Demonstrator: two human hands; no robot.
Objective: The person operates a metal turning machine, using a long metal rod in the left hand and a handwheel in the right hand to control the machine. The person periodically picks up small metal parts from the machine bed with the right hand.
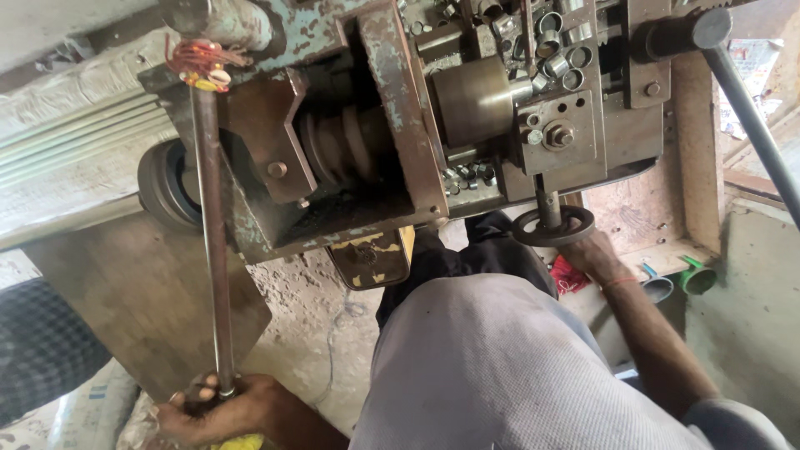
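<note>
the left hand (218,411), down at seven o'clock, has its fingers curled tight around the lower end of a long steel lever (212,242). the lever runs almost straight up toward eleven o'clock, where it meets a worn lathe (392,108) with flaking blue-green paint, and a bunch of red and orange thread (200,62) is tied about it at that joint. something yellow shows just under the left hand, too little to tell what. the right hand (590,252), out at three o'clock from the middle, grips the rim of a small dark handwheel (553,226) from below, fingers closed over it; a thin red band circles that wrist. the handwheel sits on a short shaft under a steel block (560,133) with a hex bolt. toward one o'clock a heap of short metal rings (557,52) lies on the machine top, a few more scattered below the brass-coloured drum (472,100). a stepped pulley (337,146) sits at twelve o'clock in the open housing. near four o'clock two cups (679,282), one blue, one green, lie on a ledge. a grey shirt (500,367) fills six o'clock.
</note>
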